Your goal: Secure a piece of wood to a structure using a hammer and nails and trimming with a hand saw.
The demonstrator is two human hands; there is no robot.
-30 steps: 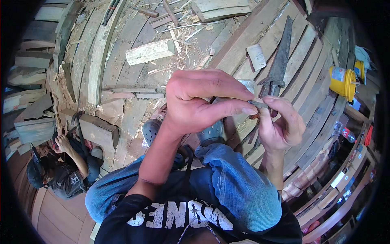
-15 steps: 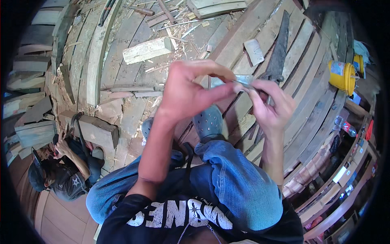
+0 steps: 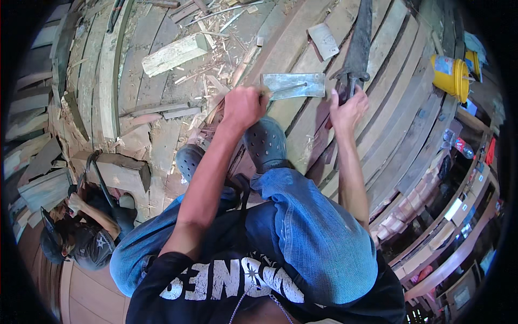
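Observation:
My left hand [image 3: 246, 109] is closed beside the left end of a flat grey rectangular plate [image 3: 313, 86]; whatever its curled fingers hold is hidden. A thin dark nail-like piece [image 3: 294, 86] lies across the plate, which rests on the wooden slats. Just right of the plate, my right hand [image 3: 348, 110] has thumb and fingers apart on either side of the handle of a large dark blade [image 3: 360, 43]. The blade lies lengthwise on the slats, its wide crosspiece near my fingertips. Beyond the plate sits a small pale wooden piece [image 3: 324, 41].
A pale wood block [image 3: 175, 54] and scattered shavings lie at the far left of the plate. Heavier timber [image 3: 113, 171] and a crouching person [image 3: 89, 237] are at left. A yellow bucket [image 3: 450, 76] stands at right. My clog-shod feet [image 3: 265, 143] are below the plate.
My hands have come apart from a small thin piece they held together. The left went left and the right moved to the blade's handle. The view shifted, and the plate shows fully.

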